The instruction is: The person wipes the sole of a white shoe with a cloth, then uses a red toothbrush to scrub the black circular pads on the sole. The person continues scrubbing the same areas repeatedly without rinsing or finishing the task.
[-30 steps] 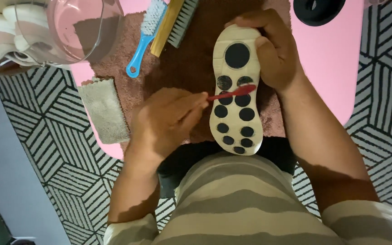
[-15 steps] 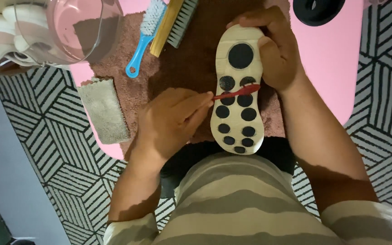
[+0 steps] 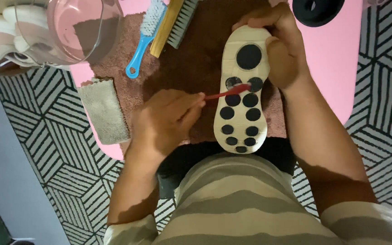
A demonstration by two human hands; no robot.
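1. Shoe (image 3: 243, 90): cream sole turned up toward the camera, black round pads across it, one big pad at the far end and small ones in pairs toward the near end. It sits lengthwise over the brown towel (image 3: 196, 68), the far end gripped by the right hand (image 3: 282, 50).
2. Red toothbrush (image 3: 227, 92): thin, lying crosswise, its head touching the sole's middle pads and its handle pinched in the left hand (image 3: 169, 120), left of the shoe, over the towel.
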